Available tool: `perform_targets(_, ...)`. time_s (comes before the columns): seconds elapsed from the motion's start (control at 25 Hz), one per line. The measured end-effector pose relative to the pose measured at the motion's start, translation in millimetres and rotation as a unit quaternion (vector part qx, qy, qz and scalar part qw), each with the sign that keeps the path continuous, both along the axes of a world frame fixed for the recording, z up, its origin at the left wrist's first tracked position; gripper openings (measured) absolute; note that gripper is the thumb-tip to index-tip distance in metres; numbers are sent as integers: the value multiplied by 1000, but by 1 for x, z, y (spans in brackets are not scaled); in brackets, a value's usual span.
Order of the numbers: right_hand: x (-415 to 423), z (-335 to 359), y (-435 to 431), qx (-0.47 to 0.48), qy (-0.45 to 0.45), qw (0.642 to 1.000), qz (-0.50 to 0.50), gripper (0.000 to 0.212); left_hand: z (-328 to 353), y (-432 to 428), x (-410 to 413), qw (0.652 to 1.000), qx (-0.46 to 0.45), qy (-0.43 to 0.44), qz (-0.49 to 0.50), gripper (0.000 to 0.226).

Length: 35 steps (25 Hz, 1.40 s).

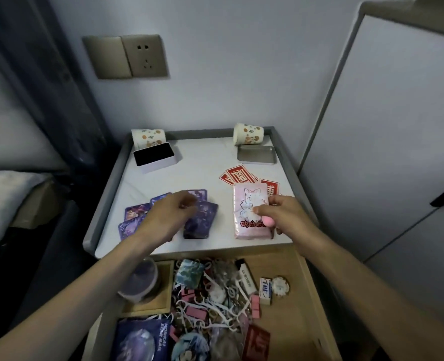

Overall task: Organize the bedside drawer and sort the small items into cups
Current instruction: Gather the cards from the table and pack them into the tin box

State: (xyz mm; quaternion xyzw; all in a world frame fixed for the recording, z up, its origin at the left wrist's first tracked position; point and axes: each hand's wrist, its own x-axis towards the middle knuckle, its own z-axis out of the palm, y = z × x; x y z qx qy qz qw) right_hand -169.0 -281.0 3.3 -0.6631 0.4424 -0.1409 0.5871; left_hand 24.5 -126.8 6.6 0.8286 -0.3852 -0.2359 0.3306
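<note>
your right hand (280, 213) pinches the pink tissue pack (249, 212) at its right edge, thumb on its face, at the front right of the bench (205, 168). your left hand (175, 213) is curled over the purple cards (200, 222); blur hides any grip. a paper cup (149, 138) lies on its side back left, a second cup (248, 134) back right. the open drawer (312, 282) below holds mixed clutter.

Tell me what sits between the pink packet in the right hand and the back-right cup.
Flat red cards lie just behind the pink packet that the right hand holds, and a metal tin lid lies right in front of the cup. Both are low; nothing taller intervenes.
</note>
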Motion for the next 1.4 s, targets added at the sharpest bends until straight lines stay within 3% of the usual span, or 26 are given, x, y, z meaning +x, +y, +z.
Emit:
perform_targets(0.12, 51, 1, -7, -12, 29, 999, 15, 15, -13, 27, 35, 988, 56, -138, -37, 47)
perform_targets(0.24, 122, 12, -28, -25, 34, 999, -10, 7, -17, 33, 64, 965, 166, -185, -88, 65)
perform_targets(0.36, 196, 13, -48, -44, 74, 996, -21, 22, -11, 33, 90, 976, 150, -128, -96, 67)
perform_targets(0.44, 225, 6, -59, -64, 115, 991, -5, 30, -15, 36, 106, 975, 151, -133, -94, 68)
perform_targets(0.52, 240, 2, -67, -69, 132, 989, 7, 26, -28, 40, 117, 966, 178, -161, -99, 65)
perform_targets(0.56, 243, 3, -72, -98, 142, 985, -2, 18, -34, 41, 118, 960, 185, -181, -110, 62)
perform_targets(0.68, 266, 5, -86, -235, 179, 955, -7, 38, -43, 40, 124, 954, 177, -208, -122, 57)
perform_targets(0.88, 321, 1, -74, -239, 157, 948, 139, 37, -43, 36, 134, 961, 153, -202, -109, 56)
perform_targets(1.0, 330, -7, -74, -253, 146, 940, 177, 47, -45, 33, 137, 961, 150, -207, -110, 57)
perform_targets(1.08, 323, -9, -74, -280, 114, 941, 151, 51, -44, 34, 137, 961, 155, -198, -112, 58)
perform_targets(1.24, 278, 6, -53, -340, 50, 933, 106, 36, -33, 38, 131, 963, 160, -191, -104, 55)
perform_targets(1.4, 207, 17, -4, -338, 7, 926, 168, 28, -20, 44, 113, 971, 109, -193, -88, 59)
